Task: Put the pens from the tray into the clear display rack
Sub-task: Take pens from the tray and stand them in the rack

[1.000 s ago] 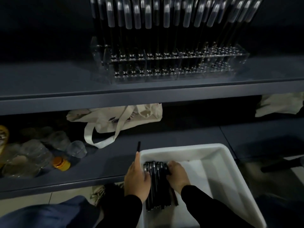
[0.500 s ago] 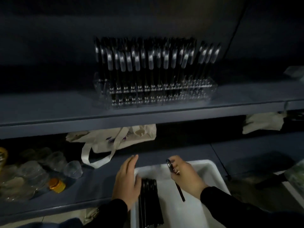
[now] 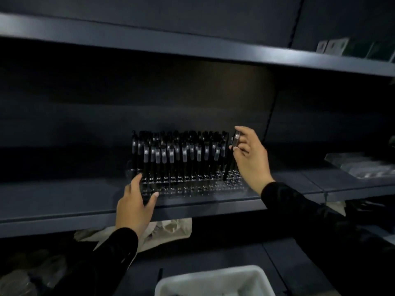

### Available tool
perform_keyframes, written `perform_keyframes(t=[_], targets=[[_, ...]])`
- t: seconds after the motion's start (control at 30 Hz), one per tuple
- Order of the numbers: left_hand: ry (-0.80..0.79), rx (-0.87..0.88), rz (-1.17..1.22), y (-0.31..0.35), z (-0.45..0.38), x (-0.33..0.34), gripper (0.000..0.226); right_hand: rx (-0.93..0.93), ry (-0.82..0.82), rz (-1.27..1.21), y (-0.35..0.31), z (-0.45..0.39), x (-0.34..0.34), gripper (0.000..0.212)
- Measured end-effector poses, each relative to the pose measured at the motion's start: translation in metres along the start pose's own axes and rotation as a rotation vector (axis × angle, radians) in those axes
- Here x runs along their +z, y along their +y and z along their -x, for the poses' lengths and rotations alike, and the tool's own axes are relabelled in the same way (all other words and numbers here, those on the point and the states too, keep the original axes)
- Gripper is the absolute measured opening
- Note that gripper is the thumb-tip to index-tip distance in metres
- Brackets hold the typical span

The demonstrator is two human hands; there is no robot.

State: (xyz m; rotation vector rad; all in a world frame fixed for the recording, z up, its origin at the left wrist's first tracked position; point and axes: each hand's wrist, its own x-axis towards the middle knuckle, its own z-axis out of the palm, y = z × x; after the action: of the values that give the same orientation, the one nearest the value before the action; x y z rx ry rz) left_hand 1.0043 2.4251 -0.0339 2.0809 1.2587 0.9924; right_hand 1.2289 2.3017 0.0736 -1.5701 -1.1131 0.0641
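At the clear rack (image 3: 192, 184), right hand (image 3: 252, 159) fingers pinching a pen (image 3: 232, 154), left hand (image 3: 136, 201) fingers relaxed against its corner.

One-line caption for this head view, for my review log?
Right hand lowers a black pen into the clear display rack; left hand steadies its end.

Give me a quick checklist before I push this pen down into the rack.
1. Pen gripped: ok, the right hand pinches its upper end.
2. Tip over free holes: ok, it points at the right end of the clear display rack, past the standing pens.
3. Tip seated in a hole: cannot tell, too dark.
4. Rack steadied: ok, the left hand rests against its left end.
5. Pen upright: not ok, it leans.
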Motion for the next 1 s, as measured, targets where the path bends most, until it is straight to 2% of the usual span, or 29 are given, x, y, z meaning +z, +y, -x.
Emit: perform_keyframes(t=[0.2, 0.33, 0.6, 0.83, 0.93, 1.0], targets=[[0.0, 0.032, 0.015, -0.009, -0.001, 0.0, 0.065, -0.06, 0.101, -0.076, -0.006, -0.012, 0.006, 0.049], [0.014, 0.038, 0.002, -0.011, -0.002, 0.003, 0.065, -0.049, 0.032, 0.003, -0.001, -0.014, 0.011, 0.051], [0.023, 0.034, -0.008, -0.013, -0.002, 0.004, 0.066, -0.022, 0.028, 0.026, 0.005, -0.018, 0.018, 0.049], [0.001, 0.066, -0.02, -0.013, -0.004, 0.003, 0.07, -0.05, -0.155, 0.194, 0.018, 0.001, 0.024, 0.044], [-0.006, 0.08, -0.05, -0.016, 0.003, 0.004, 0.082, -0.015, -0.133, 0.163, 0.019, 0.007, 0.02, 0.048], [0.049, 0.127, -0.092, -0.026, 0.02, 0.008, 0.081, -0.01, -0.069, 0.131, 0.022, 0.02, 0.018, 0.052]])
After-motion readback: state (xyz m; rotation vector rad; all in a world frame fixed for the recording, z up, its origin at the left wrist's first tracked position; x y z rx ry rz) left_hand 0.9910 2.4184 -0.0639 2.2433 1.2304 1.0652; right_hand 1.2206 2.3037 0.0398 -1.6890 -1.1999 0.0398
